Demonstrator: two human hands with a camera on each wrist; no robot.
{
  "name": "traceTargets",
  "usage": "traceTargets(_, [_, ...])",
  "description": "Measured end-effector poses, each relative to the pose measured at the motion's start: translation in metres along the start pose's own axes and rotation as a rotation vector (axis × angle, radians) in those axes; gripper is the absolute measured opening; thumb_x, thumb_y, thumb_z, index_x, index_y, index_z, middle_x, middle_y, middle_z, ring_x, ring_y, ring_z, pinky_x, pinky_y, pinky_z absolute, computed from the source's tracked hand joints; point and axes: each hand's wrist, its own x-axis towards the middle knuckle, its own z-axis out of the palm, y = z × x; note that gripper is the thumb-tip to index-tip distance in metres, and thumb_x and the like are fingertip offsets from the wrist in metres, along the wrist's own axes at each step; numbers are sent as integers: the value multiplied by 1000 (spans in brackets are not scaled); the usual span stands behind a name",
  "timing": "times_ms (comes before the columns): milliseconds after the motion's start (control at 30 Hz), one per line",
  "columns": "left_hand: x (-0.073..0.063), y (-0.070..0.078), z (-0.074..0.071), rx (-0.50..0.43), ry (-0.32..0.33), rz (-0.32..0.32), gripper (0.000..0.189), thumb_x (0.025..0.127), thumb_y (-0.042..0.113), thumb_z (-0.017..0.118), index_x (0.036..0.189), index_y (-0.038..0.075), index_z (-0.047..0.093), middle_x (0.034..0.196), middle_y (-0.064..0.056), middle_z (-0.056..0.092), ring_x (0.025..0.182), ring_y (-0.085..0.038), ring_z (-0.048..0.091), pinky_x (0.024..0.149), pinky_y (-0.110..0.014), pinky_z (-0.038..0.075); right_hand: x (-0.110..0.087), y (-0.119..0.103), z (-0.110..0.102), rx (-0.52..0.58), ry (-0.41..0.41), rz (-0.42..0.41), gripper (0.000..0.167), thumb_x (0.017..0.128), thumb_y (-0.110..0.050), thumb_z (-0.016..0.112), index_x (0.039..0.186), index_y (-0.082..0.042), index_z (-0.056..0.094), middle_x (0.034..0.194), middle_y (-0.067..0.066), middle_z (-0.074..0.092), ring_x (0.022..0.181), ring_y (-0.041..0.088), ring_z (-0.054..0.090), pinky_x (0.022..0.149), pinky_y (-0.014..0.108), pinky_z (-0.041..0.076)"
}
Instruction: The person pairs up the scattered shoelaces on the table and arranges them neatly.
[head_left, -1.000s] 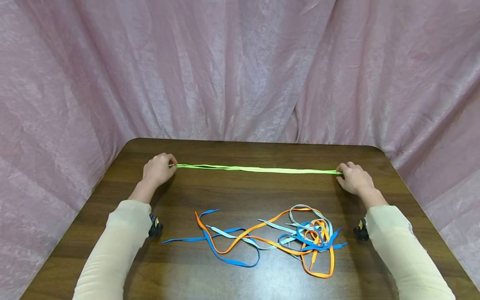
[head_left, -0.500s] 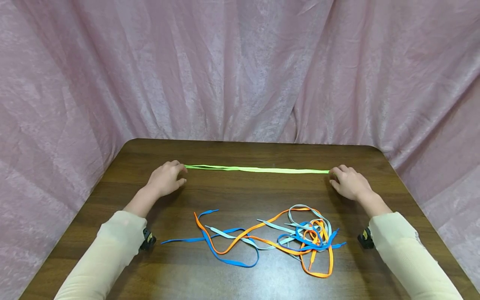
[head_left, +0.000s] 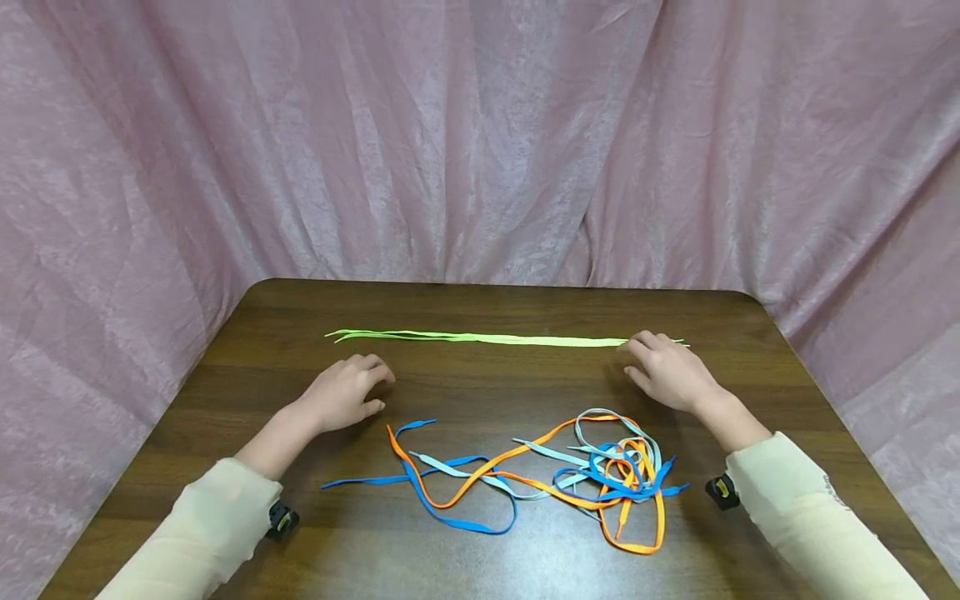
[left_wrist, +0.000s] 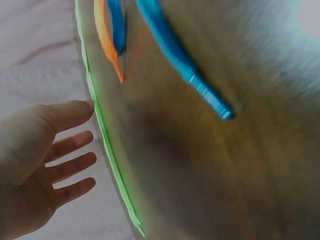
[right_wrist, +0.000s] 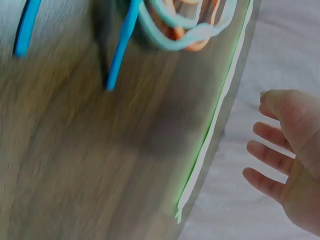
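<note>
A neon green shoelace [head_left: 525,340], doubled lengthwise, lies straight across the far part of the table, its thin ends loose at both sides. On the near side of its left end, my left hand [head_left: 341,393] is held with fingers spread and relaxed, gripping nothing. Near the lace's right end is my right hand [head_left: 667,371], its fingertips overlapping the lace in the head view; the right wrist view shows its fingers [right_wrist: 270,155] apart and holding nothing. Closer to me lie an orange shoelace [head_left: 525,479], a blue shoelace [head_left: 472,526] and a pale blue shoelace [head_left: 551,452].
The loose laces cross one another, with a tangled clump toward the right. They rest on a dark wood table [head_left: 420,567] with rounded far corners. Behind it hangs a pink velvet curtain [head_left: 480,150].
Both hands have let go of the green shoelace's ends. My left hand has drawn back toward me and slightly right; my right hand has moved left and a little nearer.
</note>
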Motion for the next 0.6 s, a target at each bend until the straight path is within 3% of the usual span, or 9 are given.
traceTargets(200, [-12, 16, 4, 6, -19, 73, 35, 73, 20, 76, 104, 12, 64, 107, -4, 58, 100, -26, 55, 82, -44, 46, 6, -23, 0, 14, 53, -108, 33, 77, -16, 71, 106, -5, 62, 99, 9, 58, 83, 28, 58, 70, 43, 48])
traceTargets(400, [-19, 31, 9, -1, 0, 166, 32, 70, 19, 78, 98, 15, 65, 99, 1, 58, 92, -19, 56, 78, -38, 46, 10, -47, 1, 72, 45, -173, 33, 77, -18, 72, 108, -8, 62, 106, 7, 59, 94, 27, 59, 72, 43, 49])
traceTargets(600, [-24, 39, 16, -7, 26, 203, 23, 69, 19, 79, 87, 18, 64, 89, 5, 57, 82, -13, 52, 74, -34, 44, 18, -70, 1, 120, 37, -238, 30, 80, -20, 70, 108, -13, 62, 105, 1, 59, 91, 21, 58, 71, 38, 48])
